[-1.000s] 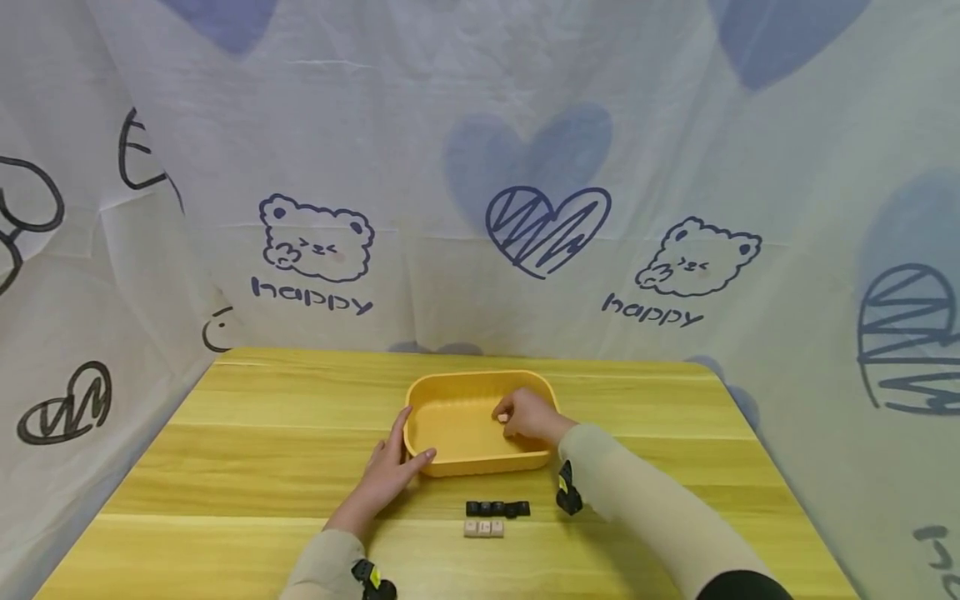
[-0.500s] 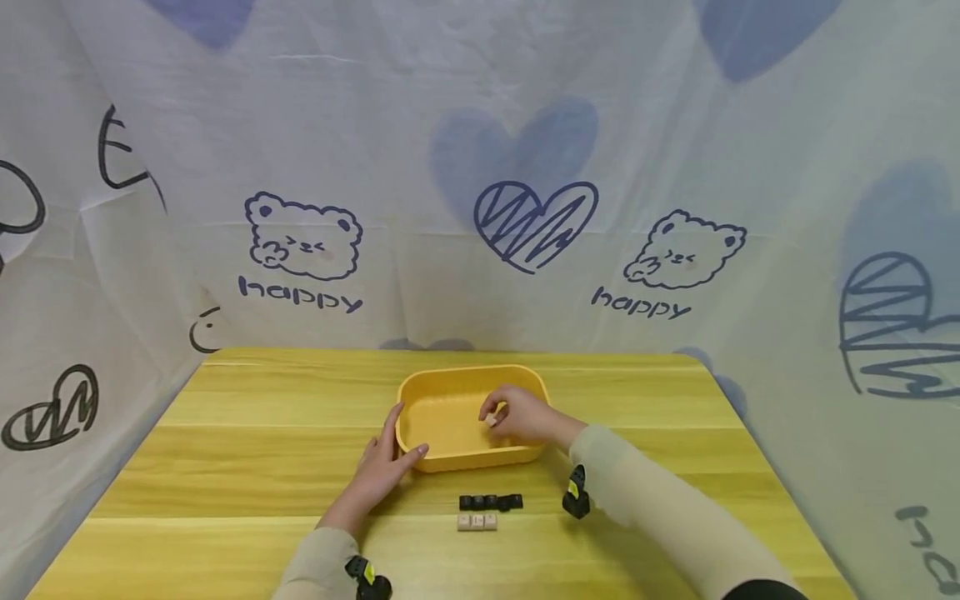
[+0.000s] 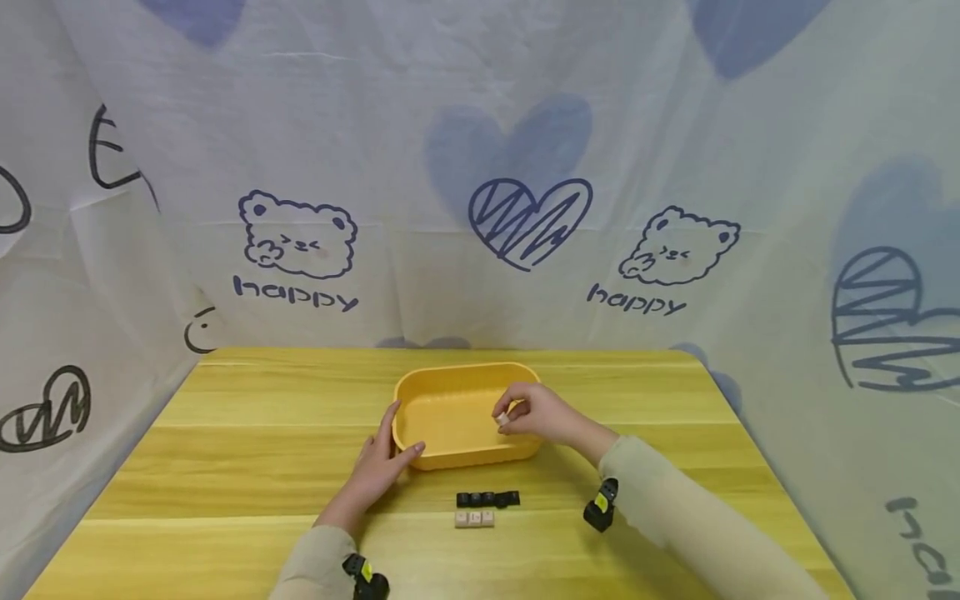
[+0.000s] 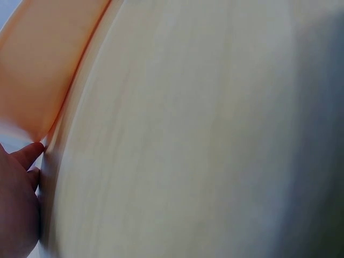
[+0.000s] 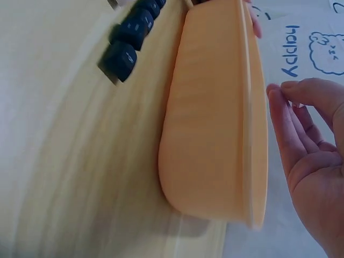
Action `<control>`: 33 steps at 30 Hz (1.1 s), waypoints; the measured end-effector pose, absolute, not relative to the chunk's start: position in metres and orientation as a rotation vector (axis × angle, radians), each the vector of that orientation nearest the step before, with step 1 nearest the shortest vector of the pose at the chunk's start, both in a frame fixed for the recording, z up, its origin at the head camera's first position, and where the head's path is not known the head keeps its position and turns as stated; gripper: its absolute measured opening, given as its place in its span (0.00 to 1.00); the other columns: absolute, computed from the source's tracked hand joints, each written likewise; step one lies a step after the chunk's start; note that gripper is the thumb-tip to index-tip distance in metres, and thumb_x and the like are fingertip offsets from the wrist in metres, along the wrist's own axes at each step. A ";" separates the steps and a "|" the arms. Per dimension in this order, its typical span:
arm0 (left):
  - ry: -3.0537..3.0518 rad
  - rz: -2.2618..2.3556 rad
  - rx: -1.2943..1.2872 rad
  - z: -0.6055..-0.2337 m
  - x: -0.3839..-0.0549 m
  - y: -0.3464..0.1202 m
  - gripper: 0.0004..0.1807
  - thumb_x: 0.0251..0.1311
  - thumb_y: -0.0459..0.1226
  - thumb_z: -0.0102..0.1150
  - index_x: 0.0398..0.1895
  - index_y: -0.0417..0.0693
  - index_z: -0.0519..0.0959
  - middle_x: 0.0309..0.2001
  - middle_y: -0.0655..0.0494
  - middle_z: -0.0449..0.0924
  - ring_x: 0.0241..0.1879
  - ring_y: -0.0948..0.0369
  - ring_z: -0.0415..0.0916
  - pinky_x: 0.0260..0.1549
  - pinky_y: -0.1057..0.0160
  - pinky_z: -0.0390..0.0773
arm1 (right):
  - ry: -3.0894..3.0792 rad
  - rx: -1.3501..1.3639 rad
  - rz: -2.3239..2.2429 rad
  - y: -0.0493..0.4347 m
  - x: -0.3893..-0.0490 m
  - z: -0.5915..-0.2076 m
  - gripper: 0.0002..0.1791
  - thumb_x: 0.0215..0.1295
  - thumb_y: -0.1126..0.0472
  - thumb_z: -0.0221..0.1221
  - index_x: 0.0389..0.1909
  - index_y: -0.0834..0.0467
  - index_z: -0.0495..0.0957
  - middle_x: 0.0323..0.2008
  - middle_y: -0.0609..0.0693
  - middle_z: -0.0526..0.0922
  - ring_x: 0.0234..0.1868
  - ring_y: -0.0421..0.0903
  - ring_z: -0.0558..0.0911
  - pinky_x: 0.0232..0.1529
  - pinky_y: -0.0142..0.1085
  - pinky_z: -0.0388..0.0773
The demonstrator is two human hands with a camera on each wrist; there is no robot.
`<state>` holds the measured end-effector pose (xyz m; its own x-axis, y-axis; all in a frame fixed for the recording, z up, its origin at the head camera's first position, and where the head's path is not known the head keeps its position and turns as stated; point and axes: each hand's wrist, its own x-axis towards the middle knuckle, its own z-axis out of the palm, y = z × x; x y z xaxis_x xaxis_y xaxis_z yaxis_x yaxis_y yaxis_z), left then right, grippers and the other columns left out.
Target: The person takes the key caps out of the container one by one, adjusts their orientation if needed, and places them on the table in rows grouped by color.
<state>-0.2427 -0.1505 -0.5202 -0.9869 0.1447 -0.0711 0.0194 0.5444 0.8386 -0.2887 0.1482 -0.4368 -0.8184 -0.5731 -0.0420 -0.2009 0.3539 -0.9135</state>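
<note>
A yellow plastic basket (image 3: 468, 457) stands on the wooden table. My left hand (image 3: 375, 472) rests against its left end, fingers extended along the wall and thumb at the near rim. Over the basket's right side, my right hand (image 3: 542, 412) pinches a small pale keycap (image 3: 502, 419) between thumb and fingers. In the right wrist view the fingertips mostly hide that keycap. On the table in front of the basket lies a row of black keycaps (image 3: 487, 499). Nearer to me sit 3 pale keycaps (image 3: 475, 519) side by side.
The wooden table (image 3: 255, 450) extends to both sides of the basket. A white cloth (image 3: 420, 275) printed with hearts and bears hangs behind it and at the sides.
My right hand has lifted from low inside the basket and drawn back to the right, still pinching the pale keycap. The left hand stays at the basket. The head view has shifted slightly.
</note>
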 end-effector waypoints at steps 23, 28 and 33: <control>2.645 1.441 0.153 -0.522 -0.245 -0.152 0.49 0.64 0.57 0.56 0.79 0.59 0.38 0.76 0.41 0.46 0.70 0.29 0.35 0.64 0.31 0.37 | 2.343 -0.687 -1.400 0.169 -0.232 -0.454 0.09 0.57 0.68 0.68 0.39 0.61 0.84 0.32 0.48 0.84 0.33 0.44 0.82 0.36 0.35 0.81; 2.639 1.455 0.168 -0.522 -0.245 -0.152 0.49 0.65 0.56 0.56 0.79 0.58 0.38 0.75 0.40 0.46 0.70 0.29 0.34 0.64 0.31 0.37 | 2.424 -0.716 -1.331 0.165 -0.225 -0.464 0.08 0.55 0.67 0.70 0.35 0.58 0.84 0.28 0.44 0.83 0.29 0.40 0.81 0.32 0.34 0.80; 2.631 1.467 0.185 -0.521 -0.245 -0.152 0.49 0.65 0.55 0.56 0.79 0.57 0.38 0.75 0.40 0.45 0.71 0.30 0.34 0.65 0.31 0.36 | 2.511 -0.749 -1.218 0.160 -0.217 -0.472 0.09 0.52 0.64 0.72 0.34 0.54 0.83 0.27 0.45 0.78 0.28 0.40 0.77 0.29 0.33 0.78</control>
